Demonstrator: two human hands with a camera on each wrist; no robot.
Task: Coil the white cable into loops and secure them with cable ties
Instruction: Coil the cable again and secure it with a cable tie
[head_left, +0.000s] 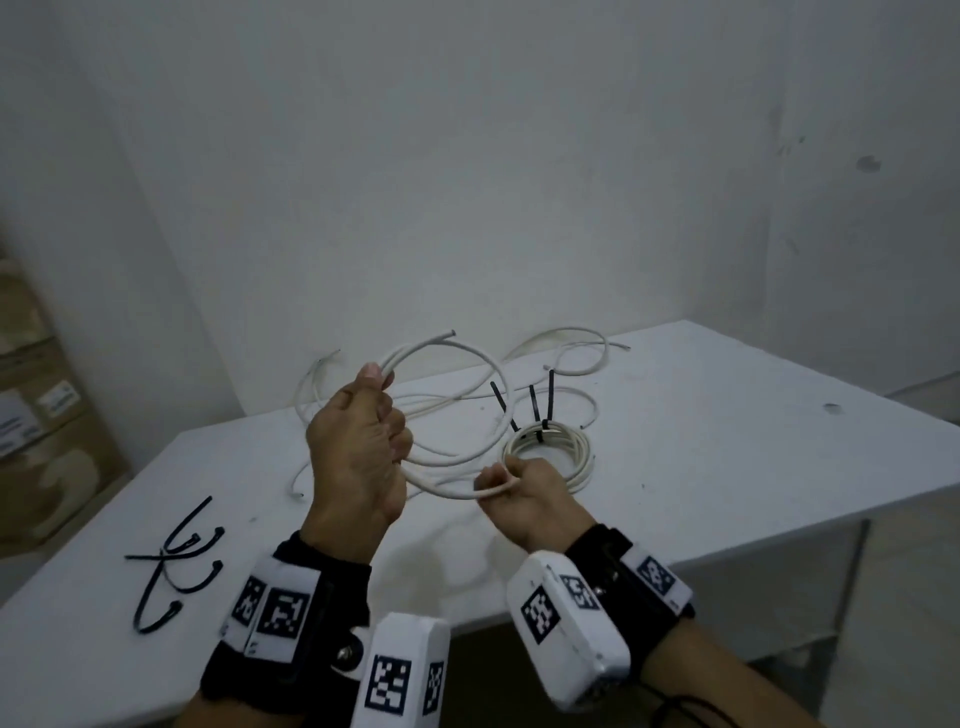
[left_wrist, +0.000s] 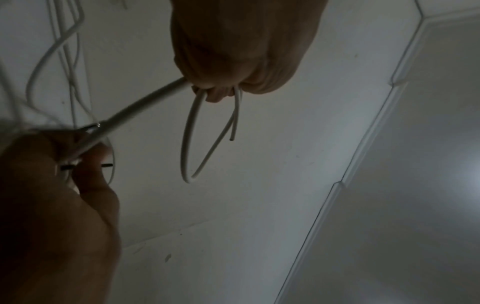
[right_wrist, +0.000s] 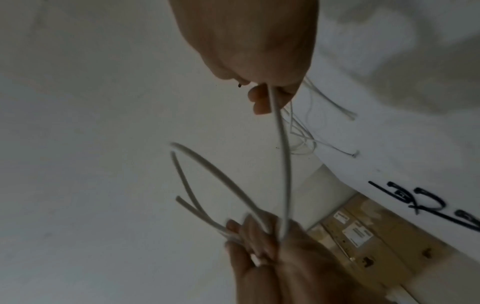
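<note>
My left hand (head_left: 382, 415) is raised over the table and grips the gathered loops of a white cable (head_left: 485, 379), thumb on top. One round loop stands out to its right, with a free end (head_left: 451, 333) poking up behind. From that fist the cable runs down to my right hand (head_left: 501, 486), which pinches it between thumb and fingers. In the left wrist view the left hand (left_wrist: 223, 90) clutches a short loop (left_wrist: 188, 144). In the right wrist view the cable (right_wrist: 284, 160) stretches taut from the right hand (right_wrist: 262, 98) to the left hand (right_wrist: 259, 242).
A finished white coil (head_left: 563, 449) bound with black cable ties (head_left: 541, 408) lies on the white table (head_left: 727, 441) just beyond my right hand. More loose white cables (head_left: 576, 345) lie at the back. Several black cable ties (head_left: 179, 564) lie front left. Cardboard boxes (head_left: 36, 426) stand left.
</note>
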